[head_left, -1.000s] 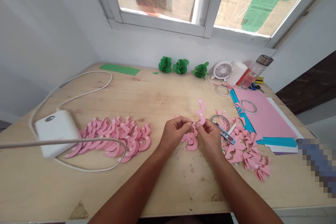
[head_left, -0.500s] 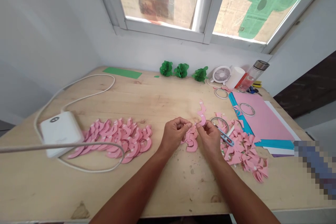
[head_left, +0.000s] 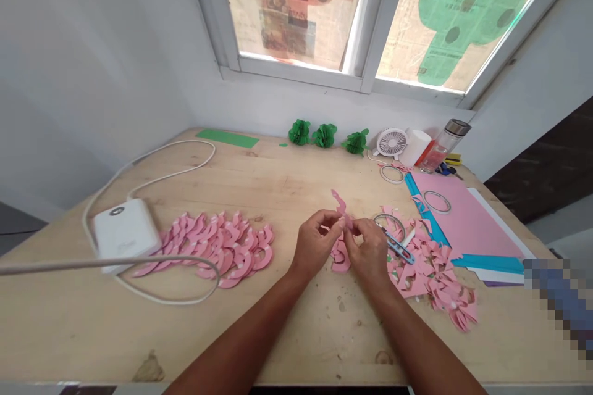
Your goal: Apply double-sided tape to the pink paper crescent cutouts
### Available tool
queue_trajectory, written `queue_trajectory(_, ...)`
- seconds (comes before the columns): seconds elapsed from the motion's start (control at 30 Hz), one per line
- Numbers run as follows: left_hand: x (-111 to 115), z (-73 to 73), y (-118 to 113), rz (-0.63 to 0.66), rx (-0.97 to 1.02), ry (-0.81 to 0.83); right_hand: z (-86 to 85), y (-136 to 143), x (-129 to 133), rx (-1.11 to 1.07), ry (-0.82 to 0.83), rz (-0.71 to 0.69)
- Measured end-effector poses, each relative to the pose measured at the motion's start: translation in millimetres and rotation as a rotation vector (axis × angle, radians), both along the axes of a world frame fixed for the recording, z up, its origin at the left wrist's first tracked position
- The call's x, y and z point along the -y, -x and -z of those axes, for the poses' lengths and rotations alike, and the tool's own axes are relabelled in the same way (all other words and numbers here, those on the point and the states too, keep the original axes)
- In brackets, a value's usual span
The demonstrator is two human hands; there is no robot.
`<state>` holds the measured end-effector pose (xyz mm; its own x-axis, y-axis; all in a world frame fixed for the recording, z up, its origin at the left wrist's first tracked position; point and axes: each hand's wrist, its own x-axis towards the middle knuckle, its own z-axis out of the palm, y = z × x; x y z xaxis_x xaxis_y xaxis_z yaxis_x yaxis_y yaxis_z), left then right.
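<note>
My left hand (head_left: 319,237) and my right hand (head_left: 368,247) meet over the middle of the wooden table. Between their pinched fingertips is a wavy pink paper strip (head_left: 340,200), its free end curling up and away from me. Several curved pink paper pieces (head_left: 341,259) lie below, partly hidden by my hands. Left of my hands spreads a pile of curved pink paper pieces (head_left: 231,247). Close by my right hand are a blue utility knife (head_left: 402,250), a roll of tape (head_left: 389,222) and a heap of pink paper scraps (head_left: 433,278).
A white power bank (head_left: 125,228) with a looping cable (head_left: 204,257) occupies the left. Green paper balls (head_left: 324,134), a small fan (head_left: 391,143) and a glass bottle (head_left: 442,148) line the back. Pink sheets (head_left: 463,210) lie at the right, with another tape roll (head_left: 437,200) on top.
My fingertips have come closer together, and the strip's free end has swung from above my right hand toward the left. The camera view has shifted slightly.
</note>
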<state>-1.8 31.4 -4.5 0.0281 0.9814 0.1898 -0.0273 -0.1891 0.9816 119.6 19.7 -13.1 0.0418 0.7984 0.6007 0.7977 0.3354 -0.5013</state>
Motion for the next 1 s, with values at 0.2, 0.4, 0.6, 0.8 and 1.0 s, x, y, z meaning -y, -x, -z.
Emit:
queue_trajectory(0.2,-2.2,5.2,-1.9,0.016,0.077,0.068,2.6,-0.2,-1.2,0.188,-0.087,0.038)
queue_trajectory(0.4,-3.8,3.7,-2.5,0.012,0.1,0.106,4.4,1.1,-4.2,0.23,-0.109,0.057)
queue_trajectory(0.6,-4.4,7.3,-3.8,0.03,0.129,0.139,6.3,-0.7,-5.0,0.235,-0.097,0.059)
queue_trajectory(0.8,-6.9,5.7,-2.6,-0.033,0.182,0.144,6.6,0.1,-4.3,0.259,-0.114,0.009)
queue_trajectory(1.0,-8.4,0.8,0.7,-0.082,0.272,0.134,6.0,1.9,-2.2,0.259,-0.108,-0.053)
